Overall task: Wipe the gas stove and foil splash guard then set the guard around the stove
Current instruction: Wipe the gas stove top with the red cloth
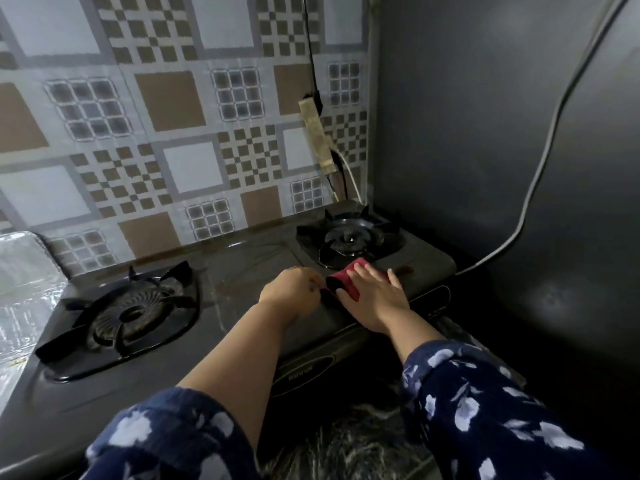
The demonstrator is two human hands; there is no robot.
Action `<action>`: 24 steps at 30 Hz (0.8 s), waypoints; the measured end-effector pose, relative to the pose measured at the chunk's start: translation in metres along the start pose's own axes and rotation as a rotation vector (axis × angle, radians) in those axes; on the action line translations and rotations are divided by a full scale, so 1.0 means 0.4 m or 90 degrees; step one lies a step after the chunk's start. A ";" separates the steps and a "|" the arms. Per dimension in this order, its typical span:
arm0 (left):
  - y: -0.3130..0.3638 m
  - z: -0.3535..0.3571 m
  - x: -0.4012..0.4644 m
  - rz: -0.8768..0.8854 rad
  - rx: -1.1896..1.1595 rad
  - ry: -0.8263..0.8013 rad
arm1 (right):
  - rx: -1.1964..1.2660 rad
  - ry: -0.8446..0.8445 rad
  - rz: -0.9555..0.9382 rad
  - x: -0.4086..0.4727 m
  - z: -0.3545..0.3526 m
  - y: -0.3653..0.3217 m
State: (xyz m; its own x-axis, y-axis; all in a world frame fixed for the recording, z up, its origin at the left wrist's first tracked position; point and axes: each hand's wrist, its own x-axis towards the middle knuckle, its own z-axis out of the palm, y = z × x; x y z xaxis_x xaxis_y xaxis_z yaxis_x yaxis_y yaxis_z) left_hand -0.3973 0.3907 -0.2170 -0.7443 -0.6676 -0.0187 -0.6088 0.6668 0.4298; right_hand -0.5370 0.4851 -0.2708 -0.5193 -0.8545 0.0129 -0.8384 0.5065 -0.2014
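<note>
Right hand flat on red cloth; left hand pinches its edge.

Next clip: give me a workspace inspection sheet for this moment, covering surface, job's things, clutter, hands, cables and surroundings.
Surface: dark two-burner gas stove, top glossy between the burners.
Job's things: red cloth folded on the stove top in front of the right burner; foil splash guard stands at the stove's left side.
Clutter: nothing seen.
Hands: left hand pinches the cloth's left edge; right hand lies flat on the cloth, fingers straight.
Cables: power strip on the wall with a black cord above and a white plug lead below; grey cable runs down the dark side panel.
Surroundings: patterned tile wall behind; left burner uncovered.
</note>
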 end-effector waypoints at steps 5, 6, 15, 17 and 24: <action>0.051 0.020 0.047 0.035 0.016 0.013 | -0.004 -0.007 0.079 0.030 -0.021 0.086; 0.056 0.026 0.055 0.045 0.019 0.013 | -0.007 -0.006 0.091 0.040 -0.024 0.099; 0.073 0.073 0.117 0.124 0.064 0.036 | -0.023 -0.008 0.170 0.147 -0.065 0.249; 0.079 0.081 0.123 0.129 0.061 0.040 | -0.004 0.007 0.188 0.161 -0.064 0.255; 0.064 0.079 0.101 0.100 0.044 0.056 | 0.007 0.041 0.293 0.108 -0.033 0.183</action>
State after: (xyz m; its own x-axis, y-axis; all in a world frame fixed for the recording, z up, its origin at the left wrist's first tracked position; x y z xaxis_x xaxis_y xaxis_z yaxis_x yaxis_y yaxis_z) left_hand -0.4518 0.3913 -0.2351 -0.8069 -0.5774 0.1249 -0.5060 0.7845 0.3585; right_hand -0.6231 0.4868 -0.2722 -0.8470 -0.5313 -0.0192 -0.5161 0.8303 -0.2101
